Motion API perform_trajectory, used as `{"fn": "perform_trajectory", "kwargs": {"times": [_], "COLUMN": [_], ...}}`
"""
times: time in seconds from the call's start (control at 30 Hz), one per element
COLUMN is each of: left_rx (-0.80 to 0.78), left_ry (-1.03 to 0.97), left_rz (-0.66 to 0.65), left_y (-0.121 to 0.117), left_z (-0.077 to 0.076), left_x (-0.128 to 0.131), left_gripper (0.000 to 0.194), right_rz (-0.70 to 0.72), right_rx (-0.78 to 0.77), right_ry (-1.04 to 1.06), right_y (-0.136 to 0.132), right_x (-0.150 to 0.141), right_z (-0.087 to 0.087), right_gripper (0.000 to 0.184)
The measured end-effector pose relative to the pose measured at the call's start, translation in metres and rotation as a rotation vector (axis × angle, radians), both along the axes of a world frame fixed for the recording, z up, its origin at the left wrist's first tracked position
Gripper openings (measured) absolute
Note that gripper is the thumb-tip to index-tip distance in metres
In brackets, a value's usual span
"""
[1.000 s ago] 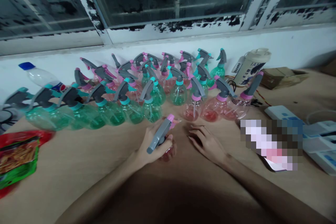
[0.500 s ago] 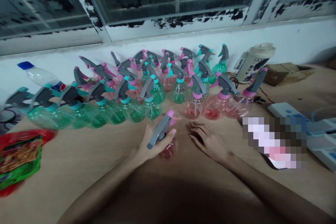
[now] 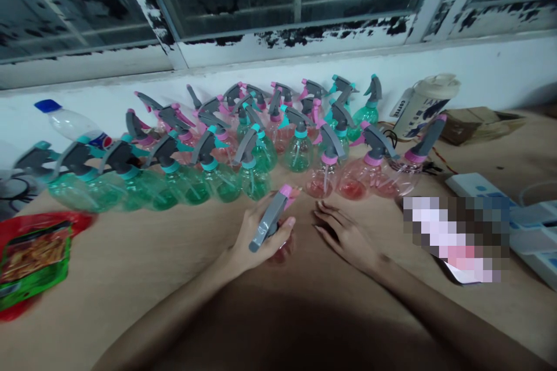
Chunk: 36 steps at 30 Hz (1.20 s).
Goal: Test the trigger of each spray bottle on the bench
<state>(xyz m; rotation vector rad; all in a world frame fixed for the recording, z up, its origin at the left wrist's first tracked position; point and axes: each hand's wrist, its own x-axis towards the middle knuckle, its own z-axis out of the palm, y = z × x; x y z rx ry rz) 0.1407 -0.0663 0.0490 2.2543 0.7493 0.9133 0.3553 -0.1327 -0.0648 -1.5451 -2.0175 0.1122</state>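
Note:
My left hand (image 3: 256,237) is wrapped round the neck of a spray bottle (image 3: 270,219) with a grey head, pink nozzle and pink-tinted body. The bottle is upright near the middle of the table, its neck hidden by my fingers. To its right, my right hand (image 3: 348,235) rests on the table with fingers loosely bent and apart, holding nothing. Just beyond my hands stand a pink spray bottle (image 3: 322,179) and a green spray bottle (image 3: 255,181), part of a front row.
Several more green and pink spray bottles crowd back to the wall. A Pepsi bottle (image 3: 69,123) and red snack bag (image 3: 37,255) are on the left. On the right are a cup (image 3: 426,105), a cardboard box (image 3: 476,124), a blurred-out phone (image 3: 472,275) and a white power strip (image 3: 474,188).
The view shifts slightly. My left hand keeps its hold on the spray bottle, its thumb moving a little. My right hand stays nearly still on the table.

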Motion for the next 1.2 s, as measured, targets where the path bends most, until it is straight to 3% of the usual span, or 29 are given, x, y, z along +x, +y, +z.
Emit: {"fn": "perform_trajectory", "kwargs": {"times": [0.2,0.5,0.67,0.93,1.2], "left_rx": [0.041,0.078,0.076,0.040,0.042], "left_ry": [0.041,0.018,0.031,0.051,0.026], "left_rz": [-0.059,-0.031,-0.018,0.033,0.033], "left_y": [0.004,0.009,0.010,0.004,0.006], "left_z": [0.009,0.001,0.001,-0.005,-0.007], "left_x": [0.000,-0.004,-0.004,-0.003,-0.002], "left_gripper": [0.020,0.006,0.026,0.039,0.036], "right_rz": [0.002,0.001,0.007,0.017,0.020], "right_rx": [-0.007,-0.016,-0.014,-0.011,-0.019], "right_ry": [-0.014,-0.027,-0.009,0.039,0.063], "right_y": [0.000,0.001,0.001,0.002,0.003], "right_x": [0.001,0.002,0.003,0.005,0.007], "right_z": [-0.001,-0.002,-0.004,-0.007,-0.008], "right_gripper": [0.039,0.039,0.040,0.037,0.038]}}
